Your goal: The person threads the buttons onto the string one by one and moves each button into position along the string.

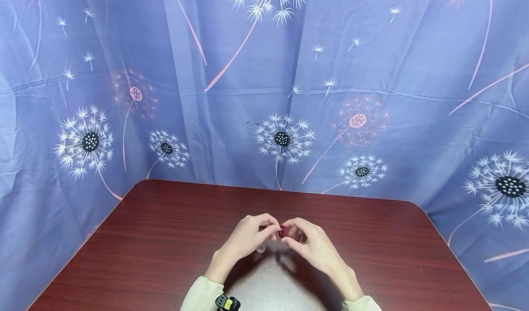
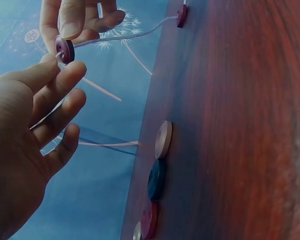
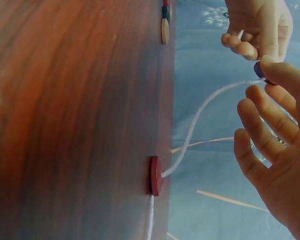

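Over the middle of the table, my right hand (image 1: pixel 312 244) pinches a dark red button (image 1: pixel 283 231) between thumb and finger. The button (image 2: pixel 65 49) is tilted on edge in the left wrist view, with a white cord (image 3: pixel 196 117) running through its hole. My left hand (image 1: pixel 245 237) is close against it, thumb and forefinger at the short cord end poking out of the button's face. From the button the cord sags to a red button (image 3: pixel 156 176) threaded on it, standing at table level, and continues beyond.
A row of loose buttons lies on the wooden table (image 1: pixel 173 219): a beige button (image 2: pixel 163 140), a teal button (image 2: pixel 156 180), a red button (image 2: pixel 149 220) and a pale button (image 2: pixel 137 231) partly cut off. A blue dandelion-print curtain (image 1: pixel 231 132) hangs behind the table.
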The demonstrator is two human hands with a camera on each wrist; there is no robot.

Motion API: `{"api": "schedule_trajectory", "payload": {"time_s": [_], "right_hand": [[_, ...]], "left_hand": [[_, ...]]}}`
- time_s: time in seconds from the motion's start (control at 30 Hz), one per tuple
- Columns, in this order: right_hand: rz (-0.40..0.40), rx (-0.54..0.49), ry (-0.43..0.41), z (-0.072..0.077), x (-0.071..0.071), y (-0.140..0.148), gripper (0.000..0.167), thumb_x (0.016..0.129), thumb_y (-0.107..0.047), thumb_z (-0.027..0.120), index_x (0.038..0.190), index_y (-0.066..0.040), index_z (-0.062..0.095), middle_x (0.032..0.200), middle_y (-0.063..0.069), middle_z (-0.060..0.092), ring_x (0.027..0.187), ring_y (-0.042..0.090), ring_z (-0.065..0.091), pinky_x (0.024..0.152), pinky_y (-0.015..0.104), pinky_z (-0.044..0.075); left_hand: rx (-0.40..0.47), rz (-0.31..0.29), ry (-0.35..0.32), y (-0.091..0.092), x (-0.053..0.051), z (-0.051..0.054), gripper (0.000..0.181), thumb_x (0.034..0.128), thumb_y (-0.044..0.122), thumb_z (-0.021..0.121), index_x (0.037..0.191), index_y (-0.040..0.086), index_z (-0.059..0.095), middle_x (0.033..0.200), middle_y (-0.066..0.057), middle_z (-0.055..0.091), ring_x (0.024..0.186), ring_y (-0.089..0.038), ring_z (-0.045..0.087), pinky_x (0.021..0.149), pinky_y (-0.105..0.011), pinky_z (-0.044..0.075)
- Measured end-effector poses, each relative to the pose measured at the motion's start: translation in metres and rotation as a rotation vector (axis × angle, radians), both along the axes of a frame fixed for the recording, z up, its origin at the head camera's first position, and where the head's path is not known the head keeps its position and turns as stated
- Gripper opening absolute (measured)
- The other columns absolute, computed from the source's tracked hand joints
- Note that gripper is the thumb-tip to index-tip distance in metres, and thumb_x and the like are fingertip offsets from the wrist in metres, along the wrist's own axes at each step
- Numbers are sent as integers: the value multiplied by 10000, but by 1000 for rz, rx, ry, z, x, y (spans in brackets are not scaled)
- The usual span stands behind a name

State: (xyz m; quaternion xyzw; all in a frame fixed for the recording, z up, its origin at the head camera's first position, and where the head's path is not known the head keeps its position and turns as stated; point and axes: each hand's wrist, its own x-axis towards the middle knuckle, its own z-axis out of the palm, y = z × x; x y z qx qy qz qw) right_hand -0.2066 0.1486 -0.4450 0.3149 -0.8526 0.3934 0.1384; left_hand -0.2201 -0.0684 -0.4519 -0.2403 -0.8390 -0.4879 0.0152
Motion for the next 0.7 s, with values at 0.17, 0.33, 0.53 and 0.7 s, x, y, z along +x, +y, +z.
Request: {"api": "schedule_trajectory", "payload": {"time_s": [0.17,0.33,0.53,0.7], "right_hand": [[11,-8,1,0,-1,2,274,842,-187,793,1087,-201,673,780,-160,621,680,-5,562,619,228,509],[27,-14,-1,0,-2,3,262,850,-197,786,1087,-195,675,786,-154,627,688,0,570,626,263,526],[24,-6,-16,0,-2,5,251,855,-225,783,1084,-211,679,791,-154,629,697,-5,570,638,249,523],[23,4,-29,1,-2,8,263,854,-210,781,1098,-206,683,797,-149,636,695,-3,570,638,252,525]], "left_hand": [[-29,-3,22,-1,0,0,125,981,390,601,964,287,669,732,-4,717,484,-273,657,482,-243,514],[-47,-4,9,-2,0,1,108,985,399,591,963,310,649,717,61,699,498,-256,667,492,-248,521],[-70,1,9,-2,0,1,130,979,437,588,951,322,641,701,89,695,506,-234,671,536,-232,523],[-129,32,55,-3,0,1,211,963,496,583,919,308,669,662,206,650,518,-147,656,629,-203,478]]}}
